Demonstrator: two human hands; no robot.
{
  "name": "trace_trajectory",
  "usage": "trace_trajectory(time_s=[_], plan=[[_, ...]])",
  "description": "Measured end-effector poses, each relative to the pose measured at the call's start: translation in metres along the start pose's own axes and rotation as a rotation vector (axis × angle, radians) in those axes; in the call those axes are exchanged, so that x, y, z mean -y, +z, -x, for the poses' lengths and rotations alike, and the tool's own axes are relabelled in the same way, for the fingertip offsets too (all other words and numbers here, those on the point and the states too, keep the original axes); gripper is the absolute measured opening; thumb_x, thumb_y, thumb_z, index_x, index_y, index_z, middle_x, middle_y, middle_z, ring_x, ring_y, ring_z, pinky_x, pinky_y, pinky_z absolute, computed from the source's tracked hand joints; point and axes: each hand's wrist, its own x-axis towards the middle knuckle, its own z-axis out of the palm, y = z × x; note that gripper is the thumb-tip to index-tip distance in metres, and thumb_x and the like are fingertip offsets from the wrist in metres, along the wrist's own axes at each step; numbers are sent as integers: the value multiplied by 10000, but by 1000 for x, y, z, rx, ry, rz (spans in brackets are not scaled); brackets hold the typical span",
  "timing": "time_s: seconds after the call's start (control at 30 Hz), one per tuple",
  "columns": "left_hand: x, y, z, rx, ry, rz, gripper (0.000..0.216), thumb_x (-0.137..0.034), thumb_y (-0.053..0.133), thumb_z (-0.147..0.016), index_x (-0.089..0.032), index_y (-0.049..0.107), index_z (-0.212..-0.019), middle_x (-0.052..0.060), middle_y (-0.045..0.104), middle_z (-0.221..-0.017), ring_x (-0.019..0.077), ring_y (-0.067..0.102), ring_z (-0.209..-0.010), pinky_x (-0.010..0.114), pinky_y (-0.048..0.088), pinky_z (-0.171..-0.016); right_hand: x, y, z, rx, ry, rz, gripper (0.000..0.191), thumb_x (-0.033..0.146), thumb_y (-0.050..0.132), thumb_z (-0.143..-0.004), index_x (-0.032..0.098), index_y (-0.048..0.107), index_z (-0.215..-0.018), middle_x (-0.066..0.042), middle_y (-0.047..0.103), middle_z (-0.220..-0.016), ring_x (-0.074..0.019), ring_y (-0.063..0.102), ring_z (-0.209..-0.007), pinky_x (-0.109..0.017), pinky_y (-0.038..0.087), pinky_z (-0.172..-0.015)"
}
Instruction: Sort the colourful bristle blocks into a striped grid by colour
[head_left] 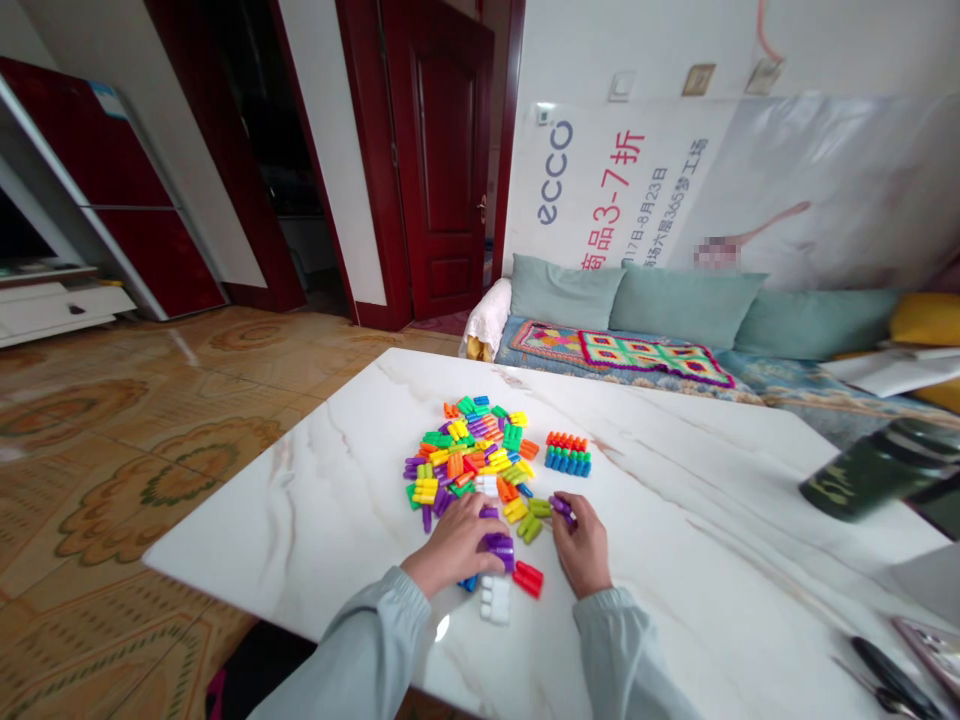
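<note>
Purple bullet-shaped building blocks (498, 550) are in my left hand (454, 545), its thumb and fingers closed around them. My right hand (583, 545) pinches a smaller purple block (561, 508) at its fingertips. Between the hands lie a red block (528, 579) and lime-green blocks (530, 527). A white block (495, 598) sits just below the left hand, and a blue block (468, 582) is partly hidden under it. Beyond the hands spreads a pile of mixed coloured blocks (457, 460). To the right of it stands a joined row of orange, green and blue blocks (568, 455).
The blocks lie on a white marbled table (300, 510). A dark green bottle (874, 470) lies toward the right, with dark-handled scissors (892, 675) and a phone-like object (930, 650) at the right front. A sofa with teal cushions (686, 300) stands behind the table.
</note>
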Motion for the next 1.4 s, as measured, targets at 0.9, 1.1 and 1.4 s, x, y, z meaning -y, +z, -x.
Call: trace_trajectory(time_s=[0.9,1.1,1.4], plan=[[24,32,11,-581,-82,171,289,-257,569,-943,-240,529,-1228,96,536,-1248,256,541,-1216,471,476,-1041,63,25,-9,180,54,-244,346,442,659,-830,204,721,-1074,-91,744,-1018,-265,683,-893,-398,549,-793],[22,30,11,-678,-156,182,250,-244,539,-951,-228,552,-1200,85,579,-1151,238,575,-1132,451,488,-1004,83,29,-7,166,-16,-115,282,389,530,-920,235,745,-1019,-98,740,-1049,-298,647,-1023,-468,493,-926],[25,33,11,-674,-184,197,143,-195,486,-957,-221,623,-988,55,605,-1019,203,599,-1012,380,523,-926,25,13,-11,-40,80,-29,357,457,504,-895,182,695,-1017,-123,701,-1039,-271,644,-967,-414,512,-859]])
